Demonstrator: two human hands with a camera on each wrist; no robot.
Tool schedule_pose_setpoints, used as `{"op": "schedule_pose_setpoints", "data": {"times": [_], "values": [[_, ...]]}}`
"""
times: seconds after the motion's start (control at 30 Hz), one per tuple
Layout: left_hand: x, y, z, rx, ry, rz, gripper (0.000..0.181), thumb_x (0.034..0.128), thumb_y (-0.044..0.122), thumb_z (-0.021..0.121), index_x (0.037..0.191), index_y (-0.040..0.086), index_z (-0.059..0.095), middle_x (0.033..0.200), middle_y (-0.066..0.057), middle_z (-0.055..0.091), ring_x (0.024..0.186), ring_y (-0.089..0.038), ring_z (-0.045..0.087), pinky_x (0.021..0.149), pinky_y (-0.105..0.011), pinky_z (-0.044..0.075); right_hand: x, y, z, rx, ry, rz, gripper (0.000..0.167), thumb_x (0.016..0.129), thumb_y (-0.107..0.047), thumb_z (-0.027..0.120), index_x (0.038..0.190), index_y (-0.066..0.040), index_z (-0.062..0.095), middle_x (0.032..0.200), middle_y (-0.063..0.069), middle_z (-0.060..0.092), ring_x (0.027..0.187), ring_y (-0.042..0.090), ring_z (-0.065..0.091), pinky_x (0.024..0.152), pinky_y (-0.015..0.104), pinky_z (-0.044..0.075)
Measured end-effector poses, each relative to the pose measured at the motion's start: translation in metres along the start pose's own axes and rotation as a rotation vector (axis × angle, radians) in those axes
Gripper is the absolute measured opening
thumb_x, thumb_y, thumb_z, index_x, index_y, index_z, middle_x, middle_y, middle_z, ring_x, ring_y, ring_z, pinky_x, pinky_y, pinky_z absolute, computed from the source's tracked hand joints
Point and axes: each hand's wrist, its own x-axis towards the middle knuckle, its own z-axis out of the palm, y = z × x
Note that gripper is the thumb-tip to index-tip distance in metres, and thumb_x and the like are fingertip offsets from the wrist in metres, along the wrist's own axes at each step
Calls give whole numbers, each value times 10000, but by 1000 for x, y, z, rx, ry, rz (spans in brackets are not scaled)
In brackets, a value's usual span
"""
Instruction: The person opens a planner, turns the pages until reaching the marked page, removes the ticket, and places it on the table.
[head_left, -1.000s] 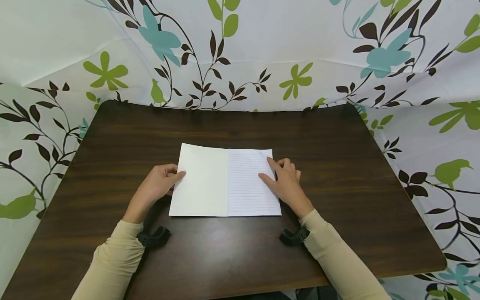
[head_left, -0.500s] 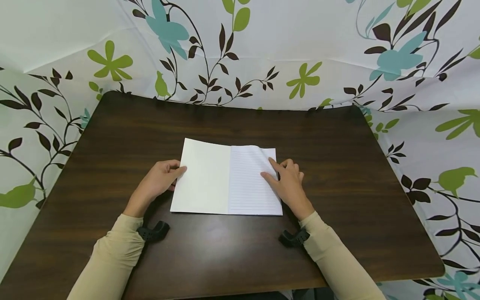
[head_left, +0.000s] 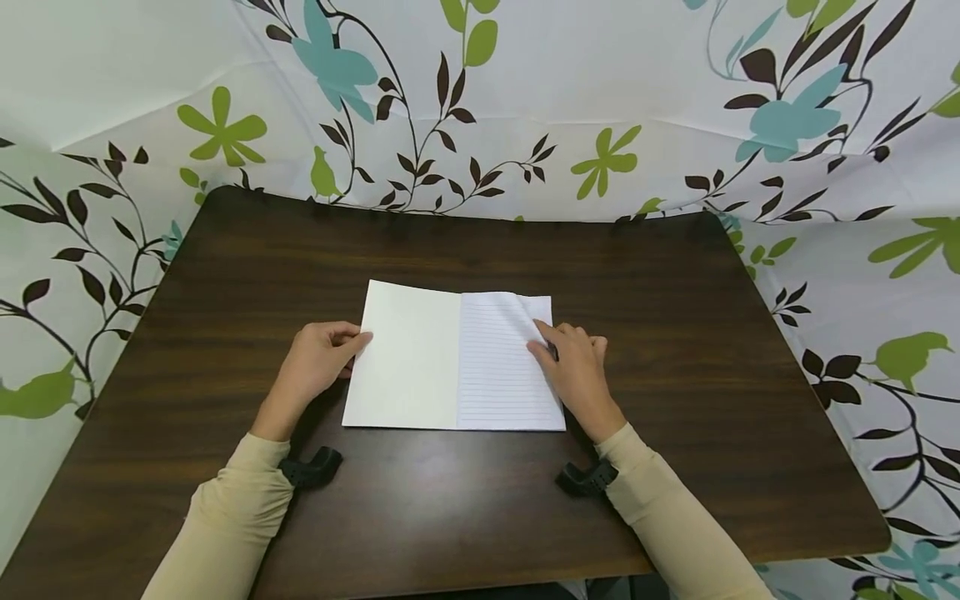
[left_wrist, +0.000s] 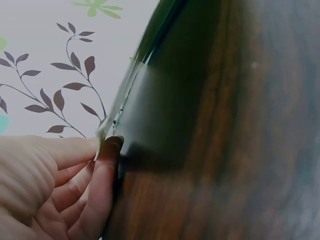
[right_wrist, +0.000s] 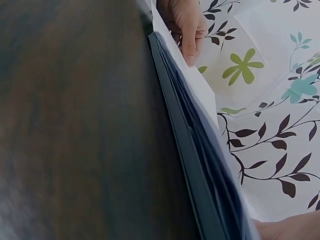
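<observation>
An open notebook [head_left: 405,358] lies across the middle of the table, a blank cream inside cover on the left and a ruled page [head_left: 498,375] on the right. My left hand [head_left: 318,362] pinches the cover's left edge between thumb and fingers; the left wrist view shows this left hand [left_wrist: 65,185] close up, the cover raised off the table. At the right edge, my right hand [head_left: 577,371] has its thumb and index finger on the ruled page, whose upper corner is buckled. Its other fingers are partly hidden. In the right wrist view, the dark cover and stacked pages [right_wrist: 200,135] show edge-on.
The dark wood table [head_left: 450,508] extends on all sides of the notebook. A white cloth [head_left: 525,83] printed with leaves, flowers and birds hangs behind and beside it. Black wrist straps [head_left: 311,468] sit on both sleeves.
My right thumb has slid right toward the page's edge, and the ruled page has buckled at its upper corner. The left hand keeps its grip on the cover. The head view has shifted slightly.
</observation>
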Motion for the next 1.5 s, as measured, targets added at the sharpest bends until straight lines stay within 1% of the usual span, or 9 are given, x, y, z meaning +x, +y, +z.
{"op": "schedule_pose_setpoints", "data": {"times": [0.13, 0.3, 0.37, 0.5, 0.6, 0.7, 0.83, 1.13, 1.5], "values": [[3, -4, 2, -5, 20, 25, 383, 1044, 318, 654, 1224, -10, 733, 876, -137, 729, 630, -135, 651, 597, -264, 562, 3, 0, -2, 110, -6, 53, 633, 986, -237, 743, 1552, -107, 489, 1133, 161, 705, 937, 294, 639, 827, 420, 370], [3, -5, 2, -9, 23, 45, 363, 1046, 306, 652, 1211, -6, 738, 856, -132, 724, 634, -144, 640, 593, -267, 547, 8, 2, -5, 292, -47, 124, 808, 964, -148, 758, 1626, -41, 308, 1073, 132, 608, 809, 218, 525, 682, 302, 435], [2, -6, 3, -6, 22, 47, 357, 1049, 298, 649, 1211, -8, 737, 860, -134, 726, 636, -149, 638, 591, -267, 546, 10, 4, -6, 330, -57, 136, 770, 958, -129, 757, 1600, -6, 351, 1059, 129, 598, 792, 195, 509, 658, 257, 418], [2, -7, 4, 8, 20, 67, 334, 1053, 272, 643, 1202, -12, 737, 860, -137, 730, 636, -149, 634, 588, -265, 540, 11, 6, -7, 380, -42, 146, 473, 947, -97, 755, 1368, 57, 603, 1006, 135, 595, 782, 188, 503, 630, 222, 394], [3, -8, 5, 12, 24, 86, 310, 1053, 249, 644, 1186, -14, 740, 845, -130, 724, 633, -149, 630, 587, -263, 534, 12, 5, -7, 412, -13, 154, 288, 984, -159, 727, 1200, 27, 683, 946, 120, 588, 763, 200, 502, 619, 234, 393], [4, -9, 5, 15, 34, 98, 281, 1050, 225, 646, 1163, -12, 745, 813, -120, 706, 625, -160, 624, 585, -264, 529, 14, 5, -5, 450, 23, 173, 293, 1028, -290, 676, 1162, -30, 702, 887, 99, 597, 742, 210, 513, 610, 250, 400], [3, -9, 5, 14, 38, 101, 260, 1050, 213, 644, 1150, -2, 750, 779, -105, 687, 616, -171, 617, 580, -271, 519, 18, 7, -1, 458, 71, 180, 316, 1038, -355, 653, 1129, -57, 706, 842, 92, 606, 716, 214, 521, 608, 250, 409], [4, -9, 5, -15, 24, 90, 268, 1048, 223, 649, 1156, 1, 752, 784, -97, 691, 618, -171, 616, 580, -270, 528, 19, 7, 1, 412, 120, 143, 209, 1011, -185, 674, 1142, -23, 683, 837, 88, 587, 723, 214, 512, 631, 229, 402], [4, -9, 6, 6, 34, 87, 286, 1050, 230, 645, 1181, -2, 747, 834, -125, 718, 618, -171, 615, 576, -272, 514, 25, 7, 4, 387, 138, 166, 263, 1002, -286, 713, 1051, -30, 682, 839, 84, 591, 733, 209, 508, 623, 247, 391]]}}
